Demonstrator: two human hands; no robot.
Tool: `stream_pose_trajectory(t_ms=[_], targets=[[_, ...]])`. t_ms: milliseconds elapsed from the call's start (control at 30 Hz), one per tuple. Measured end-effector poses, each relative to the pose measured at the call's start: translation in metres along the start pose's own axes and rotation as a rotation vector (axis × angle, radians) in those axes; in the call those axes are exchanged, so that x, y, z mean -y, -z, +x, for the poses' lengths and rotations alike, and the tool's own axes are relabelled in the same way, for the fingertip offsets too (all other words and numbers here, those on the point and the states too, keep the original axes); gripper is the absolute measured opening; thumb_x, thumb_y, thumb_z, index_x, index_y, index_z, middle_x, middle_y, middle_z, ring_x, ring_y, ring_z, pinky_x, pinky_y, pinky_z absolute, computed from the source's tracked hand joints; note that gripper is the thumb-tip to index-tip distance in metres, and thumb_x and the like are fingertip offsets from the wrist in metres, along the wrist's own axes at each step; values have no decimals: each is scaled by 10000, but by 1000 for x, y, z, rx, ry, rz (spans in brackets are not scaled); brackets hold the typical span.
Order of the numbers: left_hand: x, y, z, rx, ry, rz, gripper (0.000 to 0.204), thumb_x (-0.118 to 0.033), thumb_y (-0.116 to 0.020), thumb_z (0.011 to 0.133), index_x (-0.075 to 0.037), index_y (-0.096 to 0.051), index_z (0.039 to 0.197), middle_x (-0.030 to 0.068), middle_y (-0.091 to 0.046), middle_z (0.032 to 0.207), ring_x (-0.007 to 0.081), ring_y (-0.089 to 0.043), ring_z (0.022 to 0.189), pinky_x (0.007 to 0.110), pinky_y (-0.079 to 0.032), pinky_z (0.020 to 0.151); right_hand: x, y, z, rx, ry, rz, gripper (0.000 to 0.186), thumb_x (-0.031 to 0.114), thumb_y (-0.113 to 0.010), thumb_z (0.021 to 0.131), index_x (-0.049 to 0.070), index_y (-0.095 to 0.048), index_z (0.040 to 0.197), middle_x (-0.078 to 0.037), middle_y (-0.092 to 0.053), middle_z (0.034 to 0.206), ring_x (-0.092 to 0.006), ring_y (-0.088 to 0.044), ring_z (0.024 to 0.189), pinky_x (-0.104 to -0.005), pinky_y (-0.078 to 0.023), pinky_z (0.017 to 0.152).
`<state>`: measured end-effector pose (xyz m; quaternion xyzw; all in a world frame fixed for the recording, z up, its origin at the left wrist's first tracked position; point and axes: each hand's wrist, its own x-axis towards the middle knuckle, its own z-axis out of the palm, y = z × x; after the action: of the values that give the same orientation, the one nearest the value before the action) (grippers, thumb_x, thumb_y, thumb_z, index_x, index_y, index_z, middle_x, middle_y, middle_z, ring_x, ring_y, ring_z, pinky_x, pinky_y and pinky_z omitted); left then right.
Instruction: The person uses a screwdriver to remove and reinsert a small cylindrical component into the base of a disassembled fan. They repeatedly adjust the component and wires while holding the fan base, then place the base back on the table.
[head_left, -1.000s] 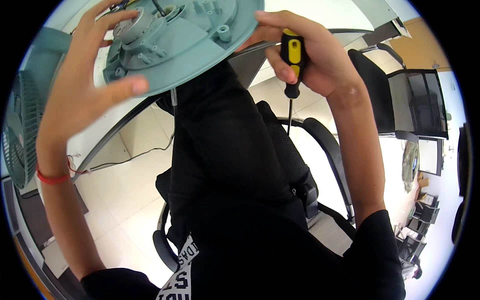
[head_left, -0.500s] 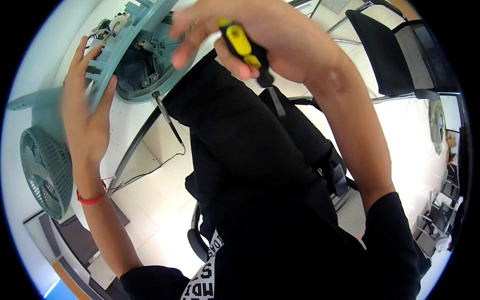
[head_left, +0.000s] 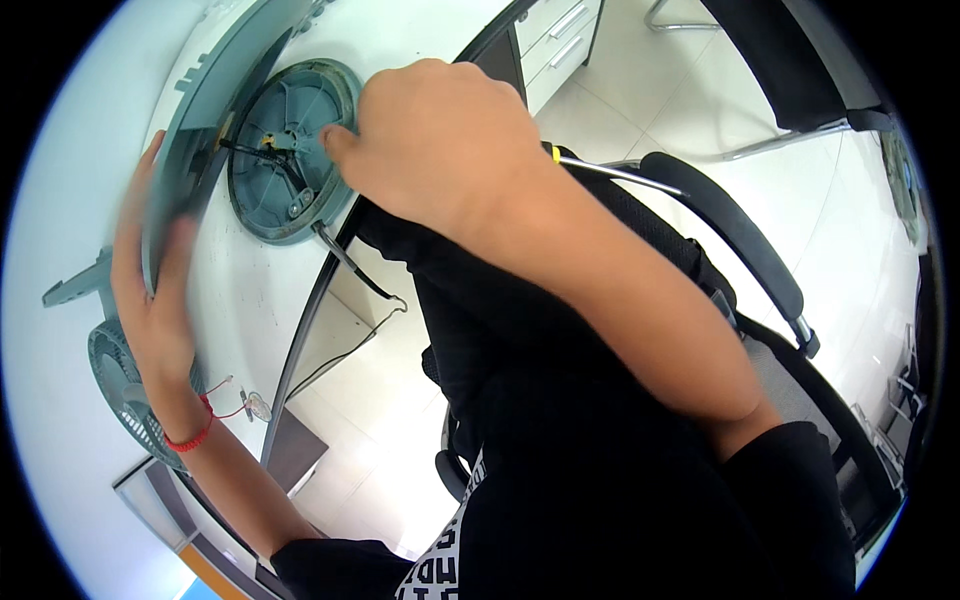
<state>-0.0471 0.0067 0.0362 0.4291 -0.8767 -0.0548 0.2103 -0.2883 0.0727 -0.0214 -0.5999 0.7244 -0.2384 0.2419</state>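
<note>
My left hand (head_left: 160,320) grips the teal-grey plastic plate (head_left: 210,80), tipped up on edge at the upper left. Beside it the round teal-grey base (head_left: 262,195) lies open-side up on the white desk (head_left: 225,290), with a dark cable inside and a metal tube leading from its rim. My right hand (head_left: 440,140) is closed, back upward, at that base's right edge, holding a screwdriver (head_left: 625,174). The shaft points out to the right; most of the yellow and black handle is hidden under my hand.
A fan head (head_left: 130,395) and a teal bracket (head_left: 75,283) are at the left, near thin red wires (head_left: 230,410). A cord hangs below the desk edge. A drawer cabinet (head_left: 555,45), a black chair (head_left: 760,60) and the armrest (head_left: 725,230) are to the right.
The plate has been lifted from near-flat to upright at the left, uncovering the base. My right hand has moved left and turned over, swinging the screwdriver shaft from downward to rightward.
</note>
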Motion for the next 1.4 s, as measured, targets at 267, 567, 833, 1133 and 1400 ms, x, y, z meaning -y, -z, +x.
stream_pose_trajectory(t_ms=[267, 567, 833, 1133, 1400], targets=[[-9, 9, 0, 27, -36, -10, 493, -276, -627, 940, -71, -576, 1386, 126, -614, 1344, 236, -559, 1234, 335, -373, 1088, 11, -5, -4, 9, -112, -35, 183, 252, -686, 801, 107, -782, 855, -76, -737, 834, -246, -737, 852, -338, -571, 733], [21, 32, -16, -99, 68, 66, 368, -262, -504, 990, -66, -688, 1242, 119, -666, 1217, 223, -609, 1123, 322, -421, 1017, 7, 53, 0, 453, -210, 742, 369, 268, -590, 898, -72, -665, 778, -112, -605, 565, -182, -559, 439, -297, -415, 411], [4, 24, -16, -154, 111, -213, 368, -309, -592, 964, -48, -707, 1195, 92, -678, 1153, 183, -598, 1059, 263, -392, 994, 14, 48, 18, 573, -126, 824, 324, 247, -575, 928, -68, -631, 879, -114, -601, 605, -161, -534, 428, -280, -409, 416], [-19, 30, -9, -37, 239, -327, 540, -470, -683, 877, -62, -683, 1230, 95, -680, 1104, 186, -621, 1019, 259, -420, 950, 22, 41, 23, 608, -128, 987, 275, 240, -691, 871, 26, -530, 807, -68, -574, 553, -105, -538, 384, -191, -431, 395], [-2, 26, -21, -89, 323, -255, 629, -527, -687, 852, -117, -640, 1327, 131, -671, 1160, 220, -637, 1074, 298, -430, 977, 45, 39, 18, 515, -239, 1079, 291, 251, -625, 903, 41, -532, 724, -73, -508, 468, -115, -447, 359, -222, -387, 412]])
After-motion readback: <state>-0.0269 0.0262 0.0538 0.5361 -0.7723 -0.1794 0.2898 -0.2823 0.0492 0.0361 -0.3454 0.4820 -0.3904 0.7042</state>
